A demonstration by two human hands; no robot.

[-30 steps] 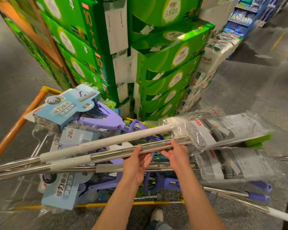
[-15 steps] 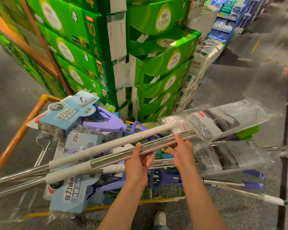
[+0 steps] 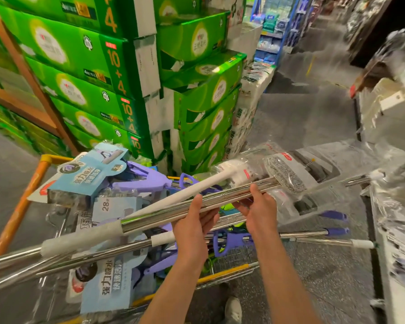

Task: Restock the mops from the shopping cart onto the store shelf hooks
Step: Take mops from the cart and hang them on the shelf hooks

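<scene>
Both hands hold one flat mop [image 3: 225, 197] by its shiny steel pole, lifted at a slant above the shopping cart [image 3: 222, 274]. My left hand [image 3: 192, 225] grips the pole from below, thumb over the top. My right hand [image 3: 257, 211] grips it a little further up, near the grey plastic-wrapped mop head [image 3: 288, 174]. A second mop with a white pole [image 3: 197, 188] lies just behind it. More mops fill the cart: purple sponge mops [image 3: 145, 178] with blue cardboard sleeves [image 3: 89, 171] and several steel poles [image 3: 313, 235] sticking out to both sides.
Stacked green cartons [image 3: 98, 73] rise just beyond the cart. The store shelf [image 3: 393, 141] with plastic-wrapped goods runs along the right edge, blurred. An orange rack post [image 3: 21, 202] stands at left. The grey aisle floor [image 3: 302, 118] stretches ahead on the right. My shoe [image 3: 232, 309] shows below.
The held mop has risen out of the cart and tilted head-up toward the right. The view has swung right, so the shelf now shows along the right edge.
</scene>
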